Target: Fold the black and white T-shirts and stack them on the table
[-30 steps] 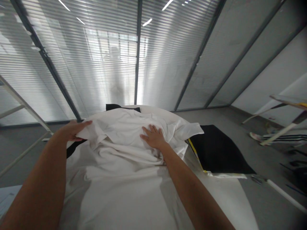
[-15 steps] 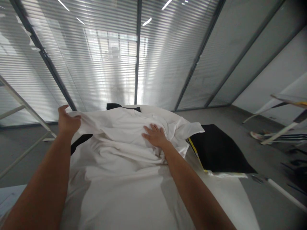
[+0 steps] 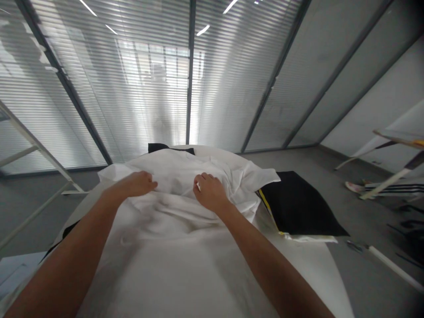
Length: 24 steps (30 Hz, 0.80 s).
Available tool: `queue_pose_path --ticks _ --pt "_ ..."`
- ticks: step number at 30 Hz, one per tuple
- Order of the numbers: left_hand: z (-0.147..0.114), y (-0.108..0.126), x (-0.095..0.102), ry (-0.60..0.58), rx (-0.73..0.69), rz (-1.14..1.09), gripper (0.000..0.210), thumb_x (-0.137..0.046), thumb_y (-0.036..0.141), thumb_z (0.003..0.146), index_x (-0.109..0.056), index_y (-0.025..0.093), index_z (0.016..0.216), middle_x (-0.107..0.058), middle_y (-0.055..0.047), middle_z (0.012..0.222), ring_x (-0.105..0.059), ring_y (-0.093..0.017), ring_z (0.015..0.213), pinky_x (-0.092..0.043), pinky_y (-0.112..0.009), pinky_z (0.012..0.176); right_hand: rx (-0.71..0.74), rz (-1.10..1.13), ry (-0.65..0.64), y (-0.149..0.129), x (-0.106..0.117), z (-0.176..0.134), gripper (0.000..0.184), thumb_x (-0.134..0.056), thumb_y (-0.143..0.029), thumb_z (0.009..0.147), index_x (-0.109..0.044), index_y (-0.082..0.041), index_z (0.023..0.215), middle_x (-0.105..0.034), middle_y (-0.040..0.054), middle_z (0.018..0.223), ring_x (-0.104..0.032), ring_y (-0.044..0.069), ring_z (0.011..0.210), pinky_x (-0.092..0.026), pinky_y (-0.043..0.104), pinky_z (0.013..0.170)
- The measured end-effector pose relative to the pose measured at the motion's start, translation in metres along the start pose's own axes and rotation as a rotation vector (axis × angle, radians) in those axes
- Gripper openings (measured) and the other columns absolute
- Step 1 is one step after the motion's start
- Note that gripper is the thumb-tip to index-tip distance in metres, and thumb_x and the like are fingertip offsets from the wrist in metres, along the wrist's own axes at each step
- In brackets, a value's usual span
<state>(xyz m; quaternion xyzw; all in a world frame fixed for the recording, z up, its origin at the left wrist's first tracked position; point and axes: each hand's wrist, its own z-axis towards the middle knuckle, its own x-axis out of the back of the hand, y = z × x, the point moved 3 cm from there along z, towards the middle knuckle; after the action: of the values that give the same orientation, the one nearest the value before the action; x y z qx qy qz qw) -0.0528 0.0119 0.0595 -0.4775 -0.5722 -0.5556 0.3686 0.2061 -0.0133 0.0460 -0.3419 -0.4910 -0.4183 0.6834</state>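
A rumpled white T-shirt (image 3: 179, 165) lies spread over the round white table in front of me, its right sleeve reaching past the edge. My left hand (image 3: 139, 183) is on the left part of the shirt, fingers and thumb closed together at the cloth. To its right, my right hand (image 3: 210, 192) has its fingers curled in on the shirt's middle, below the neckline. The fingertips of both hands are partly hidden. Folds of white cloth bunch up just below the hands.
A black flat piece with a yellow edge (image 3: 298, 205) overhangs the table (image 3: 318, 265) on the right. More black material (image 3: 159, 147) shows at the far edge. A white metal frame (image 3: 49, 154) stands left. Blinds (image 3: 155, 101) cover the glass wall ahead. A person's striped trouser leg (image 3: 394, 190) is at far right.
My left hand has let go of the left sleeve and moved right, onto the shirt. My right hand, flat and spread before, has curled its fingers. The left sleeve now lies down.
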Motion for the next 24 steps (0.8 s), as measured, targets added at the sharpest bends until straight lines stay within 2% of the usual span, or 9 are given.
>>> queue_pose_path --ticks 1,4,6,9,11,14,17,20,24 --pt "-0.009 0.013 -0.012 -0.163 -0.121 0.052 0.033 -0.049 0.049 0.079 -0.062 0.021 0.067 -0.068 -0.009 0.073 -0.064 -0.027 0.072 -0.046 -0.038 0.070 0.057 0.014 -0.005 -0.008 0.003 -0.010 0.025 -0.039 -0.027 0.093 -0.062 -0.020 0.102 -0.065 0.0091 0.101 -0.057 0.022 0.094 -0.041 0.034 0.083" --pt "-0.044 0.028 -0.031 -0.281 -0.211 0.074 0.027 -0.053 0.047 0.076 -0.064 0.023 0.071 -0.067 -0.005 0.073 -0.062 -0.023 0.068 -0.046 -0.034 0.066 0.176 0.041 -0.066 -0.024 0.000 -0.047 0.024 -0.040 -0.028 0.093 -0.062 -0.020 0.096 -0.066 0.0070 0.089 -0.057 0.021 0.084 -0.039 0.033 0.079" --pt "-0.070 0.026 -0.034 -0.277 -0.270 0.066 0.025 -0.056 0.045 0.074 -0.067 0.025 0.086 -0.069 -0.006 0.087 -0.064 -0.026 0.082 -0.047 -0.035 0.073 0.236 0.049 -0.111 -0.026 -0.005 -0.074 0.022 -0.042 -0.030 0.092 -0.062 -0.020 0.092 -0.065 0.0067 0.089 -0.056 0.021 0.084 -0.038 0.033 0.078" --pt "-0.104 0.013 -0.033 -0.236 -0.338 0.065 0.049 -0.065 0.039 0.068 -0.063 0.029 0.115 -0.064 -0.008 0.116 -0.057 -0.030 0.112 -0.044 -0.038 0.092 0.283 0.057 -0.102 -0.020 -0.005 -0.109 0.021 -0.046 -0.033 0.091 -0.062 -0.019 0.094 -0.062 0.0082 0.095 -0.053 0.023 0.091 -0.037 0.036 0.081" --pt "-0.120 0.003 -0.033 -0.189 -0.316 0.082 0.052 -0.064 0.037 0.070 -0.060 0.028 0.121 -0.061 -0.009 0.122 -0.054 -0.030 0.116 -0.041 -0.041 0.097 0.290 0.076 -0.065 -0.012 -0.001 -0.127 0.025 -0.050 -0.037 0.090 -0.061 -0.019 0.101 -0.060 0.0097 0.100 -0.050 0.025 0.095 -0.036 0.039 0.085" --pt "-0.131 -0.005 -0.036 -0.160 -0.298 0.070 0.027 -0.051 0.039 0.085 -0.064 0.025 0.103 -0.065 -0.008 0.109 -0.059 -0.027 0.104 -0.042 -0.040 0.091 0.259 0.125 0.003 0.002 0.004 -0.145 0.032 -0.055 -0.042 0.088 -0.061 -0.018 0.109 -0.057 0.0115 0.108 -0.047 0.027 0.101 -0.033 0.042 0.090" --pt "-0.135 -0.005 -0.034 -0.138 -0.355 0.048 0.027 -0.042 0.039 0.093 -0.062 0.022 0.087 -0.066 -0.006 0.096 -0.059 -0.023 0.094 -0.040 -0.037 0.090 0.195 0.137 0.020 0.016 0.003 -0.155 0.019 -0.054 -0.033 0.091 -0.064 -0.019 0.101 -0.058 0.0099 0.102 -0.048 0.025 0.098 -0.034 0.040 0.089" --pt "-0.141 0.000 -0.022 -0.125 -0.372 0.037 0.031 -0.039 0.043 0.095 -0.055 0.021 0.079 -0.064 -0.004 0.088 -0.059 -0.021 0.087 -0.039 -0.034 0.085 0.186 0.165 -0.036 0.025 0.004 -0.159 0.017 -0.048 -0.027 0.095 -0.064 -0.019 0.095 -0.060 0.0079 0.095 -0.050 0.022 0.094 -0.034 0.038 0.088" --pt "-0.157 0.014 -0.005 -0.231 -0.314 -0.038 0.037 -0.035 0.050 0.095 -0.050 0.022 0.077 -0.062 -0.002 0.083 -0.059 -0.020 0.081 -0.038 -0.029 0.073 0.193 0.299 -0.191 0.035 0.014 -0.163 0.031 -0.037 -0.035 0.100 -0.061 -0.018 0.091 -0.063 0.0066 0.092 -0.053 0.020 0.090 -0.036 0.035 0.087"
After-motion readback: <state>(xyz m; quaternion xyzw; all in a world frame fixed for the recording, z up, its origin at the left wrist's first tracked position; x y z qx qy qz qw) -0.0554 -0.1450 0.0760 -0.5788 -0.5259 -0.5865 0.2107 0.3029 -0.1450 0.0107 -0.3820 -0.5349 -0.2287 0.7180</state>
